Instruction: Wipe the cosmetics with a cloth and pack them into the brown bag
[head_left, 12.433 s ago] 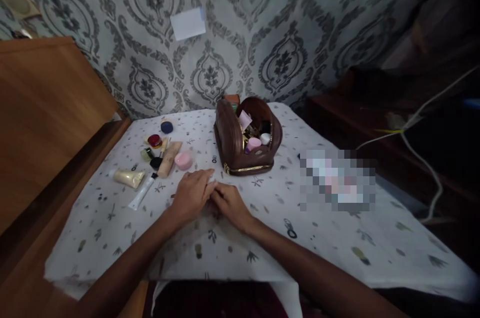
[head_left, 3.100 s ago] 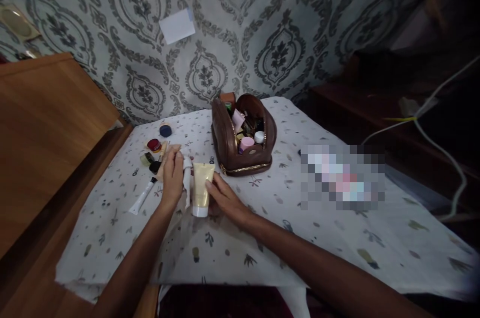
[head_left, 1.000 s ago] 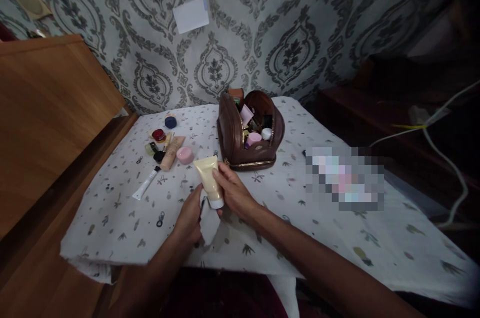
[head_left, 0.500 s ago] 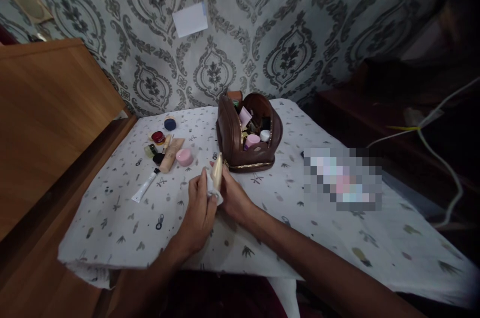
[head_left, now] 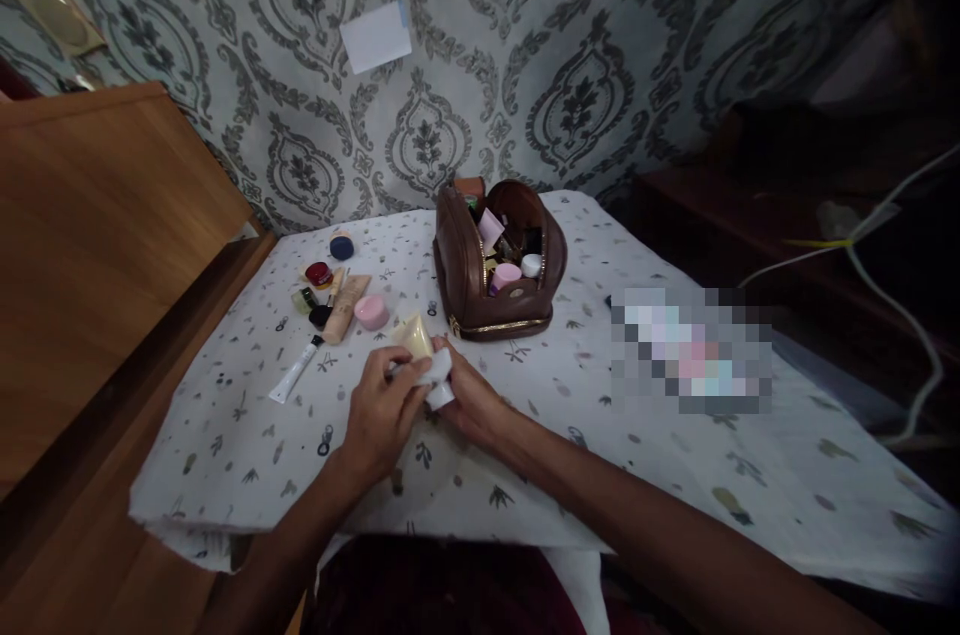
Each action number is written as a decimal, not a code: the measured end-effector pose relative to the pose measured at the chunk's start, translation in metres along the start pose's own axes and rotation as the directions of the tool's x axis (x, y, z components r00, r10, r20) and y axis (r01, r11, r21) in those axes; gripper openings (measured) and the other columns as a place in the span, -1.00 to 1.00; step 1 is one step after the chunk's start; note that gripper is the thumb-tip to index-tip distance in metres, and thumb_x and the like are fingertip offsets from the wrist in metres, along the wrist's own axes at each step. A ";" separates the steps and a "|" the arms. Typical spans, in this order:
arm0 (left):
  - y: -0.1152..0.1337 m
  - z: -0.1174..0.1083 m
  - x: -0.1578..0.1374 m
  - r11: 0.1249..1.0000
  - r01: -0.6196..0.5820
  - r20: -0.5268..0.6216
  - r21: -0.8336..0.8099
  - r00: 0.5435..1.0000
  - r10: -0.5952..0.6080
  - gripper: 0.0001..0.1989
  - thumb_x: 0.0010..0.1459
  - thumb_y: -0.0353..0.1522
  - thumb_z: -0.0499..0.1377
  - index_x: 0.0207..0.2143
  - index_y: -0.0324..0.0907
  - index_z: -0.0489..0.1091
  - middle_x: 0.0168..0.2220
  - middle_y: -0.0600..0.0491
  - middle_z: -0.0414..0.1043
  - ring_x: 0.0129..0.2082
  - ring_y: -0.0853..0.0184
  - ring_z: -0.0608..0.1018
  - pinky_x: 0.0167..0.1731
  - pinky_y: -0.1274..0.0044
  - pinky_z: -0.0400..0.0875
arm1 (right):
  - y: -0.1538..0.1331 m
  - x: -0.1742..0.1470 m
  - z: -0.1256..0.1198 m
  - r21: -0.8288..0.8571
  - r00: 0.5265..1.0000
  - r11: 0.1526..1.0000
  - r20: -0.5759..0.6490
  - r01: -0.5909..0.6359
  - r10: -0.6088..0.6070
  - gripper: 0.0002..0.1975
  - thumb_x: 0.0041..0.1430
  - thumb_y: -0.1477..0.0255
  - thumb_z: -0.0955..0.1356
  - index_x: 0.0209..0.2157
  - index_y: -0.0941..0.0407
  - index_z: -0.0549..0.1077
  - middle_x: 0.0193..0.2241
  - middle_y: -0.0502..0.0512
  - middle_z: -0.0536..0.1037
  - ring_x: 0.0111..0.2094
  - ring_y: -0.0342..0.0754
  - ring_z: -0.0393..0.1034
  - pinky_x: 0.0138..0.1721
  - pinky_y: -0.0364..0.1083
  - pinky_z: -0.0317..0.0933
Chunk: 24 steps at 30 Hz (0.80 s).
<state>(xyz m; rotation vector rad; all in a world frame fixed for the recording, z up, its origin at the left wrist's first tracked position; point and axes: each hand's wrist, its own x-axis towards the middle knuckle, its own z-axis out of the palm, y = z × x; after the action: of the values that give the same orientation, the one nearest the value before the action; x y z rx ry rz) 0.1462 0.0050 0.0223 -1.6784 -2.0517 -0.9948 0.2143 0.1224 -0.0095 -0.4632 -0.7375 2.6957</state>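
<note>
Between my hands is a pale yellow squeeze tube (head_left: 415, 336) with a white cap (head_left: 440, 395) pointing down toward me. My right hand (head_left: 469, 400) grips the tube from the right, near the cap. In my left hand (head_left: 386, 405) a white wipe (head_left: 435, 370) is pinched and pressed against the tube. Just beyond my hands stands a brown cosmetic bag (head_left: 495, 290), unzipped, with several jars and small packs inside. A pink jar (head_left: 371, 312) sits close to the tube's far end.
Left on the patterned cloth (head_left: 247, 455) lie a beige tube (head_left: 346, 308), a white tube with a black cap (head_left: 295, 373), a red-lidded jar (head_left: 318, 275) and a dark blue jar (head_left: 341, 247). A blurred-out item (head_left: 690, 350) lies right. A wooden panel (head_left: 112, 205) borders the left.
The tube has turned from upright and edge-on to leaning left with its broad face showing and its cap toward me. My left hand has shifted slightly left with the wipe.
</note>
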 end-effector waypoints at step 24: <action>-0.035 -0.021 0.018 0.967 0.239 -0.125 -0.089 0.960 -0.249 -0.73 0.30 -0.31 0.11 0.00 -0.16 0.44 -0.15 -0.04 0.37 -0.10 0.22 0.47 -0.07 0.36 0.43 | -0.008 0.002 -0.002 -0.028 1.000 1.000 -0.002 0.014 -0.015 -0.88 0.17 0.38 0.40 -0.26 0.11 0.51 -0.44 0.01 0.56 -0.51 -0.15 0.39 -0.51 -0.18 0.27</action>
<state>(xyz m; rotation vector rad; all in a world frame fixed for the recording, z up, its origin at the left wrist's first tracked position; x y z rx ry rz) 0.1047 0.0015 0.0372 -1.3692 -2.1924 -1.2388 0.2146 0.1308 -0.0068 -0.4653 -0.7758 2.6744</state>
